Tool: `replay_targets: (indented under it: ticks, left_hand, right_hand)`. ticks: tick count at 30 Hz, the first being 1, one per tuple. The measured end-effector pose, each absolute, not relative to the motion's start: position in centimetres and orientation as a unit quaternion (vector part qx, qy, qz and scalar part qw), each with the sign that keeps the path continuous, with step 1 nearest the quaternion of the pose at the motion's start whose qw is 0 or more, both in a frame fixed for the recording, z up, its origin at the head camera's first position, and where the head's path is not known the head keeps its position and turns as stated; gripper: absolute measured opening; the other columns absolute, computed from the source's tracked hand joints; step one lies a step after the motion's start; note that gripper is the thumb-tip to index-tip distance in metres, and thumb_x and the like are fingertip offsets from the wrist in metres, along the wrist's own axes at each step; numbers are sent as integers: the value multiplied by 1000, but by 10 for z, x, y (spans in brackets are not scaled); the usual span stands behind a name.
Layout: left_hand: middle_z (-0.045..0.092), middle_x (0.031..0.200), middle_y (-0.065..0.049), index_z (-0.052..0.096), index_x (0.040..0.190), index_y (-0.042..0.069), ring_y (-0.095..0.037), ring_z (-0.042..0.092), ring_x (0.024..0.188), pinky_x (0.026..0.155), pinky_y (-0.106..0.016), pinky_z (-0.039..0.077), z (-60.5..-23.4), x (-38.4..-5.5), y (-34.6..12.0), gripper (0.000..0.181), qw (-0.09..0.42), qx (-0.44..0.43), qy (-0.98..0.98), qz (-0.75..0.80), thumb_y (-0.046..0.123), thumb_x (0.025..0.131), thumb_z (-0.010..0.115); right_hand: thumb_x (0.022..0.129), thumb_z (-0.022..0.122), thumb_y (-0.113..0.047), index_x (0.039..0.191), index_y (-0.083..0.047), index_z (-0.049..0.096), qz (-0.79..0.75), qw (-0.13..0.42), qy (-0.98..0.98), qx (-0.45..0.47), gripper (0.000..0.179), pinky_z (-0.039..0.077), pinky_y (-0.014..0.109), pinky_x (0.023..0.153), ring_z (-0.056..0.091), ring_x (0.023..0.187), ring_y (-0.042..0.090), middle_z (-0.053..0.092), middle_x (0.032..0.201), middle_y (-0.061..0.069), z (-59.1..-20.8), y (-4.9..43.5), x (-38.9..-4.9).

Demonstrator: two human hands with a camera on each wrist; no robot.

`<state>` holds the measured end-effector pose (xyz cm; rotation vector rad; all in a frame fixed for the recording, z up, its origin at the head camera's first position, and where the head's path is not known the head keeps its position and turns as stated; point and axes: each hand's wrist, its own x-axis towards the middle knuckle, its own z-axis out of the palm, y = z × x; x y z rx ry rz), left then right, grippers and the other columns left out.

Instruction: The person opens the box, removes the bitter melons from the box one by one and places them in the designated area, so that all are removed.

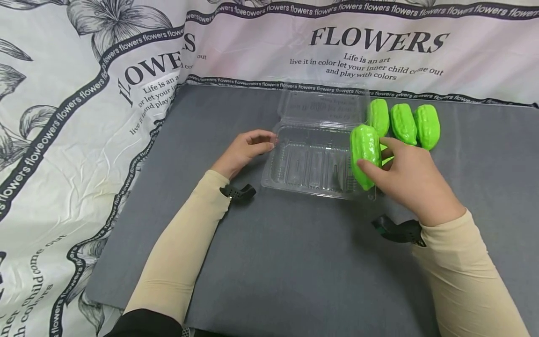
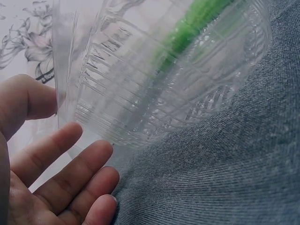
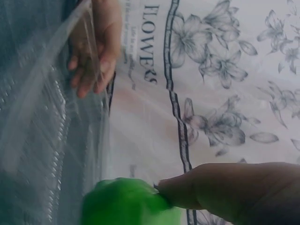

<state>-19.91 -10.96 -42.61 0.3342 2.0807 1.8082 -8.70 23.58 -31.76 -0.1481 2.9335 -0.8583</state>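
My right hand (image 1: 410, 180) holds a bright green, glossy, ridged oblong piece (image 1: 365, 152), like a model vegetable, between thumb and fingers. It is above the right end of a clear plastic clamshell box (image 1: 307, 189), whose lid is folded back. My left hand (image 1: 246, 150) is at the box's left side, fingertips at the rim. In the left wrist view, the left fingers (image 2: 70, 183) lie loosely bent and the thumb is against the box's edge. In the right wrist view, the held green piece (image 3: 126, 204) shows beneath the thumb.
Three similar green pieces (image 1: 403, 124) lie in a row right of the open lid (image 1: 322, 107). Another green patch shows partly hidden behind the right hand. Grey cloth (image 1: 294, 262) covers the table. A printed flower curtain (image 1: 252, 51) hangs behind and at the left.
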Motion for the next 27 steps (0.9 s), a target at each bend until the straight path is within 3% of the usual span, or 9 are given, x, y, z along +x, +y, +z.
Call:
replay_targets:
  ticks: [6,13,21,27]
  left_hand:
    - [68,136,-10,69,134,6,-20,62,124,110,-39,48,-424,-198,-110,33,173,116,739,640,13,102,71]
    - [69,135,-10,69,134,6,-20,63,124,110,-38,48,-426,-198,-108,33,176,118,737,641,14,101,71]
    - [68,136,-11,68,135,5,-21,62,124,109,-38,49,-427,-198,-108,33,176,121,733,646,13,102,70]
    - [67,136,-10,67,135,5,-20,62,125,109,-38,49,-428,-199,-109,34,174,123,733,645,14,102,70]
  right_hand:
    - [100,65,-49,152,7,46,-264,54,963,-28,79,53,39,65,73,101,44,74,110,30,-315,246,-90]
    - [101,63,-50,151,8,46,-252,70,965,-16,78,53,38,62,71,104,47,71,115,33,-312,256,-91]
    - [103,59,-52,156,9,40,-240,78,968,2,83,54,63,82,67,110,50,65,126,37,-311,270,-93]
    - [103,57,-52,154,11,40,-230,80,970,11,83,51,65,84,63,111,52,62,127,39,-311,278,-96]
